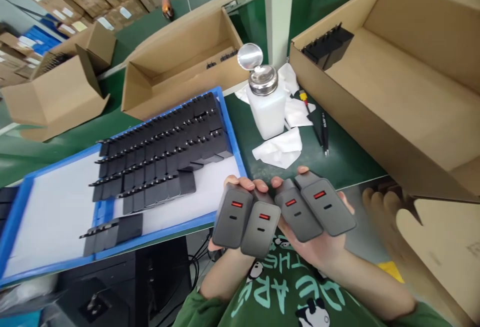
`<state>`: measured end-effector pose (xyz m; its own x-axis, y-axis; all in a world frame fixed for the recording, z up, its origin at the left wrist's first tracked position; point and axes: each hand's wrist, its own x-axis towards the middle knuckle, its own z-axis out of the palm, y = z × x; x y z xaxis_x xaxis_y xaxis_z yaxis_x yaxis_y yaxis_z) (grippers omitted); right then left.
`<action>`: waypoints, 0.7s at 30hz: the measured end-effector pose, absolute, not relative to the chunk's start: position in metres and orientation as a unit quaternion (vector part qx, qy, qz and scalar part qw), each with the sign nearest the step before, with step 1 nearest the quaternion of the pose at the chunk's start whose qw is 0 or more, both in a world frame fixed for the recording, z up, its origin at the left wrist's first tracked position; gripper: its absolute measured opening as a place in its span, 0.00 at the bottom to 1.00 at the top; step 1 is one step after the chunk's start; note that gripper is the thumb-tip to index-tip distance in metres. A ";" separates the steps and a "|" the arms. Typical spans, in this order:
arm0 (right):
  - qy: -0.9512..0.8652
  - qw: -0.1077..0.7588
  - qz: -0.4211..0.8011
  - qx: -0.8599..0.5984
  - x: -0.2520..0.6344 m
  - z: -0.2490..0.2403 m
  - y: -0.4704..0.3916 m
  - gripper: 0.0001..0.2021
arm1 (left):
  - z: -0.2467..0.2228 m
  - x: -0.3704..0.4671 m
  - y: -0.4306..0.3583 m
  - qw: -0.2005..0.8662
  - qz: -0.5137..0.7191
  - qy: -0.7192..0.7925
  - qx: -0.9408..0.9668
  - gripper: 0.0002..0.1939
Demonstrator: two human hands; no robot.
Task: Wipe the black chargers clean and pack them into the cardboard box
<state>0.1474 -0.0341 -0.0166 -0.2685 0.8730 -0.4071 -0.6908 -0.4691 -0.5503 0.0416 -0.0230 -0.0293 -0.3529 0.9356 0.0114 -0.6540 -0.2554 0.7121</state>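
My left hand [246,183] is closed round two dark grey power adapters, the left one [232,232] and the right one [259,242] side by side. Two more adapters, one [302,224] beside another [335,217], lie across my right hand [318,253], with its fingertips curled over their far ends. All of these turn their port faces up toward me, each with a red-orange USB slot and a small oval port. Their far ends are hidden by my fingers. To the left, a blue-rimmed tray [52,192] bears rows of black adapters [157,154] with metal prongs showing.
A white pump bottle [268,112] with its lid raised stands beyond my hands, among crumpled white wipes [279,149]. Black tweezers [324,134] lie right of it. Open cardboard boxes, one at the back [180,74] and one at right [348,117], hold some adapters. A pale post [278,17] rises behind.
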 end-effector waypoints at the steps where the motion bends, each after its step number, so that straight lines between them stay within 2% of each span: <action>1: -0.139 0.498 0.782 -0.349 0.147 -0.016 -0.033 0.36 | -0.029 0.041 -0.022 0.523 0.764 0.311 0.215 0.44; 5: -0.158 0.511 0.768 -0.351 0.160 -0.014 -0.025 0.32 | -0.029 0.034 -0.019 0.485 0.741 0.389 0.254 0.46; 8: -0.255 0.576 0.694 -0.349 0.203 0.001 -0.016 0.27 | -0.031 0.029 -0.018 0.481 0.712 0.422 0.289 0.42; 10: -0.382 0.618 0.579 -0.369 0.247 0.025 -0.009 0.26 | -0.033 0.024 -0.018 0.501 0.693 0.421 0.303 0.41; 13: -0.550 0.605 0.334 -0.468 0.313 0.068 0.014 0.24 | -0.034 0.018 -0.020 0.513 0.654 0.452 0.324 0.44; 14: -0.586 0.584 0.246 -0.504 0.331 0.079 0.029 0.22 | -0.034 0.016 -0.021 0.514 0.641 0.465 0.328 0.45; 15: -0.633 0.523 0.175 -0.544 0.346 0.087 0.048 0.22 | -0.034 0.015 -0.021 0.514 0.632 0.477 0.330 0.46; 17: -0.704 0.340 0.058 -0.620 0.366 0.093 0.097 0.22 | -0.033 0.017 -0.021 0.515 0.625 0.487 0.328 0.48; 21: -0.745 0.198 0.073 -0.633 0.373 0.067 0.212 0.20 | -0.026 0.027 -0.021 0.518 0.630 0.505 0.282 0.53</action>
